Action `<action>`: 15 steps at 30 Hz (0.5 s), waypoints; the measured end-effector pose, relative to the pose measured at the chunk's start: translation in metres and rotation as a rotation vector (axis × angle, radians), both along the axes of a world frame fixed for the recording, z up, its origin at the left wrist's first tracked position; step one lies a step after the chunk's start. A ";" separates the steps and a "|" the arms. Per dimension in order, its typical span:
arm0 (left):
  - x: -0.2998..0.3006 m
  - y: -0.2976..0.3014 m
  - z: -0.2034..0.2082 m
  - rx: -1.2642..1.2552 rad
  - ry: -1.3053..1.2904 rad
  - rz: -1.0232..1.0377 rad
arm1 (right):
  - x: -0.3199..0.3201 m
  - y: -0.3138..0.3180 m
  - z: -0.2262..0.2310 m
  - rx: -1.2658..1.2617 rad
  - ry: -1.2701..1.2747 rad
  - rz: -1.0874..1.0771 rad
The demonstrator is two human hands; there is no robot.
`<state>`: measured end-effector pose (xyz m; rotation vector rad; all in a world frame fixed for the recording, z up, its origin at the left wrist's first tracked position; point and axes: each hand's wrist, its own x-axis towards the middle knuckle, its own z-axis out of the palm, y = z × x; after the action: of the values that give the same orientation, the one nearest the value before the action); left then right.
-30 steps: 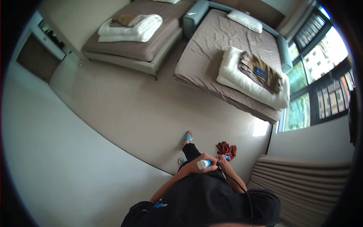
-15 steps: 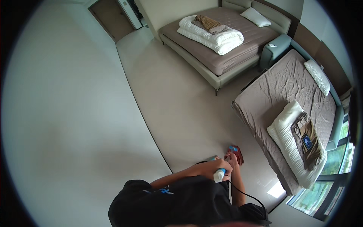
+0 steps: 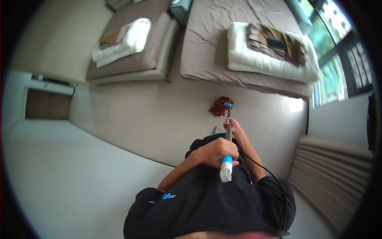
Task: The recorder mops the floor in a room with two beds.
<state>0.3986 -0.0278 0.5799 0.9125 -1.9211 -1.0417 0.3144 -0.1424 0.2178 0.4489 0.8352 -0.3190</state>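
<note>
A mop stands tilted in front of me, its dark red string head [image 3: 220,107] spread on the floor under a blue clamp [image 3: 229,104]. My left hand [image 3: 220,152] is closed round the upper end of the mop's grey pole, just above its blue band and white end cap [image 3: 226,171]. Lower down the pole, nearer the mop head, my right hand [image 3: 232,124] grips it too. Part of a foot in a light blue slipper [image 3: 217,130] shows beside the pole.
Ahead at right stands a bed [image 3: 211,51] with a folded white quilt [image 3: 238,55] and brown clothes [image 3: 286,44]. Another bed [image 3: 155,51] is at left. A pale wall [image 3: 99,167] runs along the left; a curtain [image 3: 330,175] and windows lie right. A black cable [image 3: 264,167] crosses my right arm.
My view has turned to the right, so the beds now lie straight ahead. The mop head now shows farther out from my body. Both hands keep their hold on the pole.
</note>
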 end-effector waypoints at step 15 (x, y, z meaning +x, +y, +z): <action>-0.165 0.069 -0.100 0.295 0.408 0.268 | -0.289 0.097 -0.075 0.025 0.525 -0.076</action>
<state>0.2338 0.0407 0.4800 0.9964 -1.2937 -1.2547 0.0253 -0.0457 0.1432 0.4264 1.3358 -0.5085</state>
